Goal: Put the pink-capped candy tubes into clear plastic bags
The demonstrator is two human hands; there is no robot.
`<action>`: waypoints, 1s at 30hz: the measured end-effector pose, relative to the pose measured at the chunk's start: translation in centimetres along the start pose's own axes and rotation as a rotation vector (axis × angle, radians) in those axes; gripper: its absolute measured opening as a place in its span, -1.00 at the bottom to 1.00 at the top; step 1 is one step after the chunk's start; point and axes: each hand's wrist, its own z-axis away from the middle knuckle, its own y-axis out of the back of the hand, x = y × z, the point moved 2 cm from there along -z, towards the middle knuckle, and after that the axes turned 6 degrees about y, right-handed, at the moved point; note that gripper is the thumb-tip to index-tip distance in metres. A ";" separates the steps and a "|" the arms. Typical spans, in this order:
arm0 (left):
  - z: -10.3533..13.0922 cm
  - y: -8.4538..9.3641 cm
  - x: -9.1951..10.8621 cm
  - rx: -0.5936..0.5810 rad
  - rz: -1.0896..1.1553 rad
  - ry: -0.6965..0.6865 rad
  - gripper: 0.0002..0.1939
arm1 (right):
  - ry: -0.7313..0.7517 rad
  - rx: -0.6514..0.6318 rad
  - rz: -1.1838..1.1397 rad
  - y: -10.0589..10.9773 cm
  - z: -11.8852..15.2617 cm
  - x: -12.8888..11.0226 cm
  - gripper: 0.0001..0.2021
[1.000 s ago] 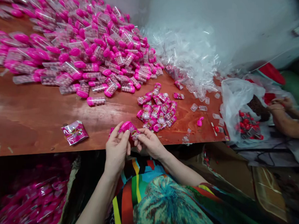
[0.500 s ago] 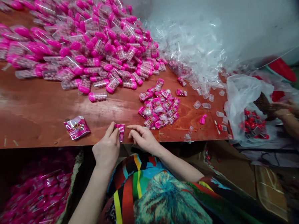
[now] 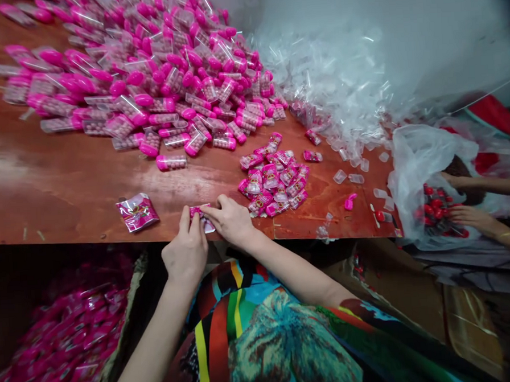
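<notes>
At the table's front edge my left hand (image 3: 184, 247) pinches the left side of a small pink printed wrapper (image 3: 208, 226). My right hand (image 3: 233, 222) has its fingers closed on the wrapper's upper right part, and the fingertips hide much of it. A pale lower corner shows between the hands. To the left lies another pink printed packet (image 3: 138, 212), flat and untouched. Just beyond my right hand sits a heap of small rolled pink packets (image 3: 273, 176).
Pink-capped clear tubes of small balls (image 3: 164, 82) pile up at the back left, clear plastic pieces (image 3: 335, 84) at the back right. Below left stands a box of pink packets (image 3: 70, 332). On the right, another person's hands (image 3: 474, 220) reach into a plastic bag (image 3: 410, 148) of red-capped pieces.
My right hand has moved left onto the wrapper, which now looks partly folded. The co-worker's hands have moved at the bag. The view has shifted slightly.
</notes>
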 end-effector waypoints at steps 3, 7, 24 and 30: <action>-1.1 -0.1 0.7 0.017 -0.018 0.027 -0.55 | -0.008 0.061 -0.085 -0.3 -1.4 1.2 -0.65; -2.3 0.7 1.1 0.107 0.104 0.033 -0.57 | 0.035 0.208 -0.336 0.6 -1.6 1.8 -0.69; -2.7 2.0 2.6 -0.347 1.243 0.550 -0.75 | -0.067 0.363 -1.174 2.0 -1.8 0.5 -0.71; -3.8 1.5 2.7 -0.299 1.226 0.496 -0.67 | -0.074 0.342 -0.978 1.9 -1.9 0.0 -0.77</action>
